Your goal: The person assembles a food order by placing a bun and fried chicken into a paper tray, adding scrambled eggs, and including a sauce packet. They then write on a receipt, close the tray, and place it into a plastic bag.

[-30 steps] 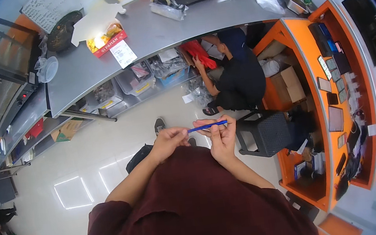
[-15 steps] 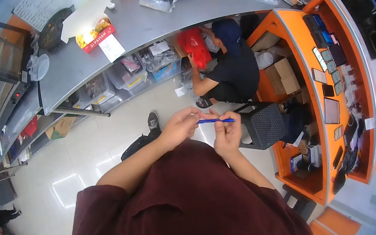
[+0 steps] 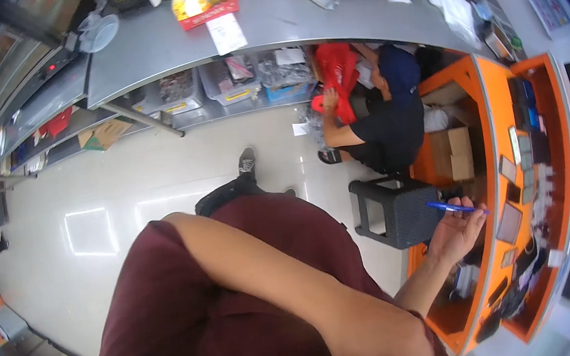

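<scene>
A slim blue pen (image 3: 442, 206) rests across the fingers of my right hand (image 3: 455, 233), which is stretched out to the right with the palm turned up and the fingers curled round it. Beyond that hand is the orange counter with its shelves. My left arm crosses my front, and my left hand (image 3: 388, 342) is bent against my right upper arm near the maroon sleeve (image 3: 430, 340). Its fingers are hidden. Just left of the pen stands a dark woven-pattern plastic stool (image 3: 407, 215).
Ahead, a person (image 3: 386, 116) in dark clothes and a cap crouches with a red bag (image 3: 338, 79) below the steel table (image 3: 157, 43). On the table is a red food box (image 3: 207, 12). Phones and tablets line the orange counter (image 3: 485, 121). Plastic bins (image 3: 229, 84) sit underneath the table.
My hands have parted. The right hand has swung out to the right with the pen, and the left has left the pen and crossed to my right arm. The view has turned.
</scene>
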